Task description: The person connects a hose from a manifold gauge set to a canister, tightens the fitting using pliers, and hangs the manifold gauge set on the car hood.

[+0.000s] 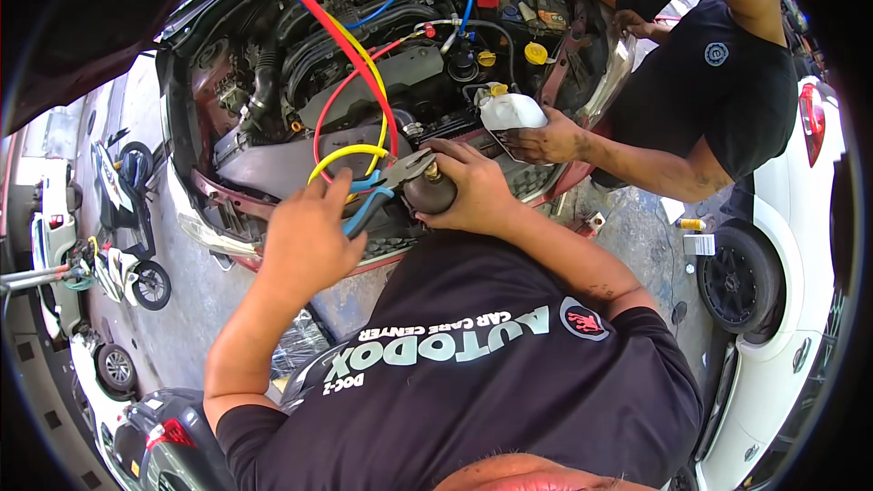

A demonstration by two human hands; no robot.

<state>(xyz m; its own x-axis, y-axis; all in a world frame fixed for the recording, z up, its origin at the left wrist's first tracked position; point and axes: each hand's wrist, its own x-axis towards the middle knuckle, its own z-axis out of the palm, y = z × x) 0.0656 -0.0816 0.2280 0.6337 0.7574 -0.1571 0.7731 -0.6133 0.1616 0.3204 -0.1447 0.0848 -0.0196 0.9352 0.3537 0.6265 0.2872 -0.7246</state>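
At front edge of engine bay (273, 205), left hand (309, 236) fingers curled round blue-handled pliers (386, 184), jaws on top fitting of dark canister (429, 193). Right hand (477, 191) wrapped tight round canister, steadying it. I'd say: keep canister still, square grip. Beside it, co-worker's hand (555, 141) holds white reservoir (509, 114); contents can't tell.

Blue-handled pliers (377, 189), dark, perhaps brown canister (429, 193), red, yellow, blue hoses (350, 55), black shirt (491, 382)
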